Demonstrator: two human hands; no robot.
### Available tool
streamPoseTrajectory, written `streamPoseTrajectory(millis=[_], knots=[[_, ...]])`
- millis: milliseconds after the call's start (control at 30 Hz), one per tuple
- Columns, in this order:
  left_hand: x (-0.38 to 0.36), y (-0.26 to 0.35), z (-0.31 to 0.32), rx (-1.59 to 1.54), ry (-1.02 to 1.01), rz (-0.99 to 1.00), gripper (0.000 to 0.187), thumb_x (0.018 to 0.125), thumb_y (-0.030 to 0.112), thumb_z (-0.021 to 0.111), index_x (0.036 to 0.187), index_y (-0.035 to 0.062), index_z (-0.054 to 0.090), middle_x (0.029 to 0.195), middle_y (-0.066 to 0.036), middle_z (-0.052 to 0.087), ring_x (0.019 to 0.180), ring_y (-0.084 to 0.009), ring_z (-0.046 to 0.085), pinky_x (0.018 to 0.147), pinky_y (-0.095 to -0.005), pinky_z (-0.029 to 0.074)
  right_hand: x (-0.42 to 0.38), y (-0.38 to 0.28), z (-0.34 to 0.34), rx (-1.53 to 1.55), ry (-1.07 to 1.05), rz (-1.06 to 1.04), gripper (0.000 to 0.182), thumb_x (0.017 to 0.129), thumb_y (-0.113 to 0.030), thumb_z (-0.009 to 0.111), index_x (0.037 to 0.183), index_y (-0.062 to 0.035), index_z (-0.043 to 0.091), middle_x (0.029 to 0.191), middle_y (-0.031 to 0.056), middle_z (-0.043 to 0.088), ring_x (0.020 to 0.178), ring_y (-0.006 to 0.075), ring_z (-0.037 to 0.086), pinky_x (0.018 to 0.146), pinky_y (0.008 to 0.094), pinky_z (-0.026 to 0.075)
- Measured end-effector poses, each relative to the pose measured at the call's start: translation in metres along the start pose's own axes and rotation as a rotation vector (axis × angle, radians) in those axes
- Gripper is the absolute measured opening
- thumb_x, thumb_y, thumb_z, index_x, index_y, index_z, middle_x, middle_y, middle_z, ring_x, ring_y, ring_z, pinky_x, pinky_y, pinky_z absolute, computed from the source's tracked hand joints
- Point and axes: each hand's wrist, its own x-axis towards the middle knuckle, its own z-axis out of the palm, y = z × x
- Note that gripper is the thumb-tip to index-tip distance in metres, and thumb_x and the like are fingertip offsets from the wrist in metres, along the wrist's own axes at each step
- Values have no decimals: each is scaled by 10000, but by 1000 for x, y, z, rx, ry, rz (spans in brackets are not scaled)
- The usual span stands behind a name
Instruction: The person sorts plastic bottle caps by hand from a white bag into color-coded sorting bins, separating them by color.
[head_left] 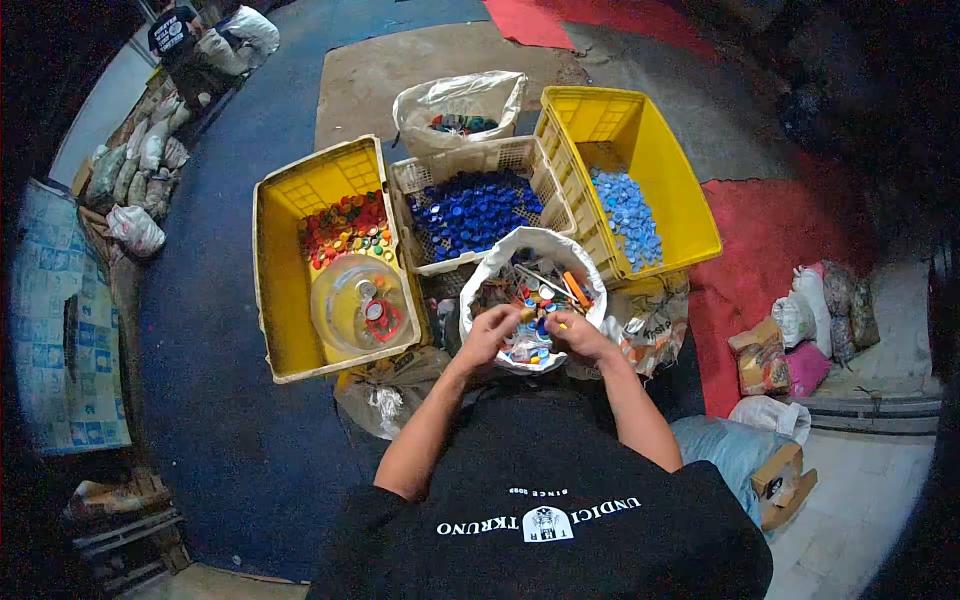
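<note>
I see both hands over the white plastic sack of mixed bottle caps (535, 250). Left hand (490, 330) pinches a small cap. Right hand (575, 332) is curled, whether it grips anything I cannot tell.

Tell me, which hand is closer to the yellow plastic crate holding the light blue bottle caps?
Right. The right hand is over the white sack of mixed caps, on the side beside that yellow plastic crate; the left hand is farther away.

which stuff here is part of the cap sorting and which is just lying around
In use: left hand and right hand over the white sack of mixed caps; left yellow crate; white basket of dark blue caps; right yellow crate.

Lying about: stuffed bags; cardboard box.
</note>
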Motion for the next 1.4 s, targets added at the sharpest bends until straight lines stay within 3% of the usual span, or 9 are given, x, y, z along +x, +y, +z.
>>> streamPoseTrajectory(millis=[200,333,400,467,667,867,933,1000,1400], knots=[[6,-14,-22,-554,367,-184,254,936,268,522,992,24,563,868,-87,616,731,-161,602,650,-266,503,4,-1,7,-520,395,12,601,816,-492,674,1123,19,604,1019,145,656,962,217,605,890,343,452],[-2,7,-12,-784,428,-377,307,922,259,446,1093,23,542,1004,-147,639,898,-238,643,725,-314,546,11,5,8,-130,556,112,397,893,-390,610,999,-8,611,935,80,631,772,174,590,724,317,476],[-3,-6,-12,-902,386,-447,349,922,268,431,1157,29,527,1054,-164,628,912,-266,639,790,-367,556,6,7,11,573,355,118,296,932,-326,565,991,-38,604,919,41,594,670,118,527,625,268,441],[-4,-7,0,-1054,416,-424,355,925,272,418,1159,32,533,1088,-173,612,912,-284,637,828,-403,554,4,-18,28,562,324,132,306,953,-332,529,1040,-48,603,937,29,581,641,100,500,591,242,417],[-2,3,17,-1203,212,-503,379,959,379,423,1096,54,561,1059,-155,613,947,-301,625,818,-422,543,7,-10,42,-199,185,-72,456,980,-332,478,1270,18,514,1154,131,620,1033,187,597,899,299,458],[-6,-4,8,-1242,343,-559,367,954,367,459,1068,42,585,1048,-138,617,966,-285,616,879,-427,516,-4,-50,26,-363,390,-49,362,952,-278,504,1166,-1,597,1046,158,666,975,210,637,855,318,476],[-12,1,2,-1246,332,-521,395,953,367,461,1108,21,571,1056,-147,611,999,-293,604,906,-426,508,16,-21,7,-500,485,68,289,930,-234,548,1139,-49,621,889,95,677,786,169,636,729,298,495],[-21,16,0,-1254,386,-488,436,953,371,455,1169,2,544,1108,-166,595,1021,-305,596,933,-430,500,38,5,-5,-736,439,169,310,864,-284,561,1056,-63,664,988,187,674,921,333,650,830,404,498],[-68,20,-13,-1234,484,-352,524,967,362,427,1310,-35,413,1307,-233,477,1180,-349,514,1003,-443,452,122,64,-19,-1147,377,368,244,841,-274,611,1014,-127,700,943,166,677,879,329,656,785,447,513]])
